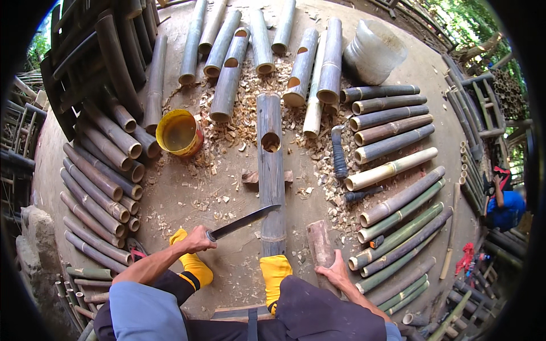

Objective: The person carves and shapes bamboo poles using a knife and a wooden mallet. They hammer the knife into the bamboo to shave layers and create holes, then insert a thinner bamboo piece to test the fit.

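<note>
My left hand (pixel 197 239) is closed round the handle of a machete (pixel 243 221). Its blade points right and up, with the tip over a thick bamboo pole (pixel 272 196) lying lengthwise in front of me. An oval hole is cut near the pole's far end, and a small wooden block (pixel 250 178) sits beneath it. My right hand (pixel 335 271) grips the lower part of a short, thick wooden billet (pixel 319 241), held to the right of the pole. One yellow-socked foot (pixel 276 274) is at the pole's near end; the other yellow-socked foot (pixel 195 266) is on the ground to the left.
Bamboo lengths lie in rows at left (pixel 94 182) and right (pixel 392 167), with cut pieces (pixel 227 85) at the far side. A yellow bucket of liquid (pixel 179 133), a translucent container (pixel 375 54), a dark-wrapped tool (pixel 339 153) and wood chips surround the pole. Another person (pixel 505 209) is far right.
</note>
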Action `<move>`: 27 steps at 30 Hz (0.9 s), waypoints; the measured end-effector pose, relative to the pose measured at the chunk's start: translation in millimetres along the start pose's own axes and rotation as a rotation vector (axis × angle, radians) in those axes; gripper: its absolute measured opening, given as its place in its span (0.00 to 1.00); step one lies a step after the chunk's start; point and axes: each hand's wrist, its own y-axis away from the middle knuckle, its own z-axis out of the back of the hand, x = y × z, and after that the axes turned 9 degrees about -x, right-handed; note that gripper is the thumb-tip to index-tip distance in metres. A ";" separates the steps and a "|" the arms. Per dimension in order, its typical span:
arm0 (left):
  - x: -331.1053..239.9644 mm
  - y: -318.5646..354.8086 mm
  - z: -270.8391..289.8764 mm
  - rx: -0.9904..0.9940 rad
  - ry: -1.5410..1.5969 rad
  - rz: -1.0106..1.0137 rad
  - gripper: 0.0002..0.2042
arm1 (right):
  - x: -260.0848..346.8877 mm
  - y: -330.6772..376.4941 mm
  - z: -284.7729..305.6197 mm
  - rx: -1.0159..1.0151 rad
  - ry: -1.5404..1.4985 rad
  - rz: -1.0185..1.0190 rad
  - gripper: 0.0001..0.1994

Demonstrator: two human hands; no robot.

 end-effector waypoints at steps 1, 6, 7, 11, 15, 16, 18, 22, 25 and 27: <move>7.8 -2.8 8.8 -0.142 -0.149 -0.182 0.15 | 7.1 -0.5 -1.6 -0.007 -0.001 0.013 0.45; -37.5 14.0 54.3 -0.818 -0.650 -0.584 0.08 | 52.5 10.5 3.8 -0.131 0.019 0.181 0.49; -50.7 22.9 61.4 -0.804 -0.658 -0.634 0.11 | 58.6 14.6 7.0 -0.153 -0.024 0.230 0.50; -61.5 36.2 50.2 -0.548 -0.594 -0.681 0.17 | 80.3 20.6 -5.1 -0.288 -0.011 0.348 0.43; -42.9 46.6 24.1 -0.449 -0.664 -0.500 0.14 | 55.5 17.6 -31.1 -0.166 -0.050 0.274 0.42; -38.8 47.8 21.6 -0.461 -0.660 -0.514 0.13 | 52.1 19.9 -33.5 -0.155 -0.044 0.256 0.42; -33.3 48.7 18.4 -0.494 -0.654 -0.547 0.12 | 50.4 24.9 -37.6 -0.139 -0.034 0.224 0.42; -31.1 42.1 16.5 -0.501 -0.653 -0.594 0.11 | 39.0 21.5 -42.2 -0.193 -0.048 0.315 0.40; -29.4 37.1 18.3 -0.496 -0.642 -0.622 0.11 | 40.2 19.0 -41.5 -0.189 -0.002 0.312 0.41; -29.2 32.8 20.2 -0.496 -0.655 -0.619 0.11 | 40.5 15.5 -41.2 -0.178 -0.001 0.310 0.42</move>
